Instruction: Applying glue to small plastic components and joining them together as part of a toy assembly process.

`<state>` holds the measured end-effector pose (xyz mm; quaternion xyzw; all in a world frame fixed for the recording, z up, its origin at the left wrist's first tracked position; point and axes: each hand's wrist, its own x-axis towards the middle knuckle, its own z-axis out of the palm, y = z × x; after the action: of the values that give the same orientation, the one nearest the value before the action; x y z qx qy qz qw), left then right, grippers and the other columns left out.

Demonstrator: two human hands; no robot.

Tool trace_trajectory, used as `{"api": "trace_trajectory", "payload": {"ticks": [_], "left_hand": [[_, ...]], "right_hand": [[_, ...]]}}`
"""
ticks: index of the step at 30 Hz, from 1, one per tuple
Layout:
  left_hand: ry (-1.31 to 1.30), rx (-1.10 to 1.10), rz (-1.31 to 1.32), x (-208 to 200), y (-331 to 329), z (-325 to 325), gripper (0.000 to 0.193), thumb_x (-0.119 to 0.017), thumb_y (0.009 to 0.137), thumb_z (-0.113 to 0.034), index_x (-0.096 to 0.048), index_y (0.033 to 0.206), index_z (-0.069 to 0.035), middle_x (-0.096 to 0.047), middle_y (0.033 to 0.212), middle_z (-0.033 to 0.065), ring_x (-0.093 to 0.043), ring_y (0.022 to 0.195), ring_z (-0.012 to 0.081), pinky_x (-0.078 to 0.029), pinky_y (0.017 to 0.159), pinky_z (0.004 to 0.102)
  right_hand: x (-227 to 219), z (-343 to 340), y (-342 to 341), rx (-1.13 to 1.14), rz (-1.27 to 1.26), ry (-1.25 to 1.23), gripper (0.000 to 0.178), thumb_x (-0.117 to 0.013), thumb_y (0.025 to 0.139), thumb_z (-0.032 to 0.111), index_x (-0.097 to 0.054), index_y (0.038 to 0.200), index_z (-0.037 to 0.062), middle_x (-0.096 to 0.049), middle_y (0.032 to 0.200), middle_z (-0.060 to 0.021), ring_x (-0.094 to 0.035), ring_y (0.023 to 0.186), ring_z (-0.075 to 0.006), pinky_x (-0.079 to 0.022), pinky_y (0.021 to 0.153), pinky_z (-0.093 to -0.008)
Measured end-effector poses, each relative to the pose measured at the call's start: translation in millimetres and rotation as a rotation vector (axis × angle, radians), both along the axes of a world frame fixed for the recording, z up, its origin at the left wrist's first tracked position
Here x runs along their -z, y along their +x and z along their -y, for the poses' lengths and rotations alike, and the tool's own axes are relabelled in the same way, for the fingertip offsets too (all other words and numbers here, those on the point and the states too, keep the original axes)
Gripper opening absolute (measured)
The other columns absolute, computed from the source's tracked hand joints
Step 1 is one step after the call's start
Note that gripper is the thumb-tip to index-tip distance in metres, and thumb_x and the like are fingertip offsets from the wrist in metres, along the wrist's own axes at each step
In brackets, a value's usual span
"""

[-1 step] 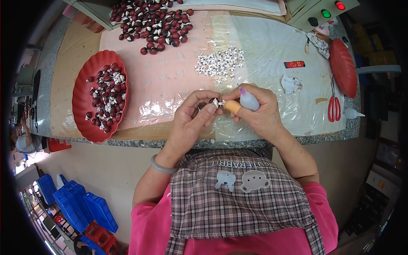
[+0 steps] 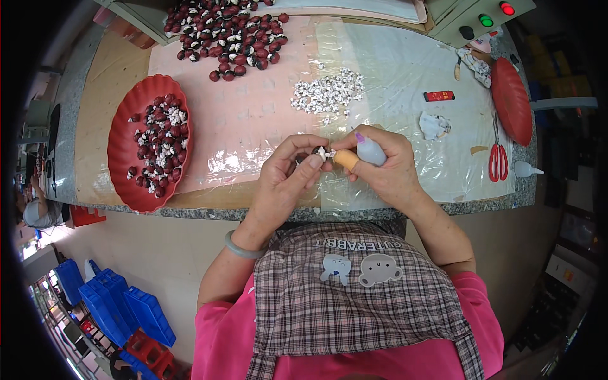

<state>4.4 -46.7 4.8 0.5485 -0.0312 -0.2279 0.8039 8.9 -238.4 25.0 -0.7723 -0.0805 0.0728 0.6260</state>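
Over the table's near edge, my left hand (image 2: 286, 174) pinches a small dark-and-white bead-like figure (image 2: 320, 153) between thumb and fingers. My right hand (image 2: 386, 163) meets it from the right and is closed around a small pale squeeze bottle (image 2: 371, 152) with a purple tip, which points away from me. An orange finger cot (image 2: 346, 158) covers one fingertip of that hand. At this fingertip sits a tiny white piece (image 2: 332, 153), close against the figure; whether they touch I cannot tell. Beyond my hands lies a loose pile of small white pieces (image 2: 329, 92).
On the left stands a red scalloped tray (image 2: 117, 145) with dark-red and white figures. Many dark-red and black ones (image 2: 237, 47) lie at the back left. Rightward are a red lighter-like object (image 2: 439, 96), red-handled scissors (image 2: 498, 163), another red tray (image 2: 512, 101) and a second small bottle (image 2: 525, 169).
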Motion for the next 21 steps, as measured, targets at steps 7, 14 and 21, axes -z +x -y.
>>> {"api": "trace_trajectory", "payload": {"ticks": [7,14,21], "left_hand": [[0.18,-0.039,0.144,-0.3,-3.1,2.2,0.023,-0.057,0.093,-0.011,-0.056,0.114,-0.002,-0.062,0.088,0.0044,-0.058,0.082,0.0081,-0.045,0.069,0.0207],[0.382,-0.12,0.351,-0.1,-5.0,4.8,0.021,-0.059,0.091,-0.009,-0.058,0.11,0.0,-0.063,0.083,0.0059,-0.058,0.076,0.0092,-0.048,0.067,0.0234],[0.01,-0.148,-0.059,-6.1,10.1,1.0,0.024,-0.05,0.096,-0.017,-0.057,0.115,-0.003,-0.057,0.079,0.0013,-0.047,0.066,0.0051,-0.037,0.059,0.0158]], "right_hand": [[2.0,-6.8,-1.1,0.04,0.147,-0.112,0.012,-0.071,0.074,0.004,-0.063,0.083,0.0009,-0.066,0.075,-0.0075,-0.064,0.065,-0.0181,-0.049,0.06,-0.0289],[7.9,-16.8,-7.2,0.077,0.191,-0.021,0.012,-0.071,0.076,0.004,-0.063,0.084,0.0021,-0.064,0.076,-0.0087,-0.065,0.069,-0.0213,-0.049,0.061,-0.0299],[-6.1,-12.8,10.0,0.058,0.066,0.044,0.029,-0.07,0.079,0.004,-0.064,0.107,0.0042,-0.067,0.088,-0.0098,-0.065,0.077,-0.0164,-0.051,0.07,-0.0294]]}}
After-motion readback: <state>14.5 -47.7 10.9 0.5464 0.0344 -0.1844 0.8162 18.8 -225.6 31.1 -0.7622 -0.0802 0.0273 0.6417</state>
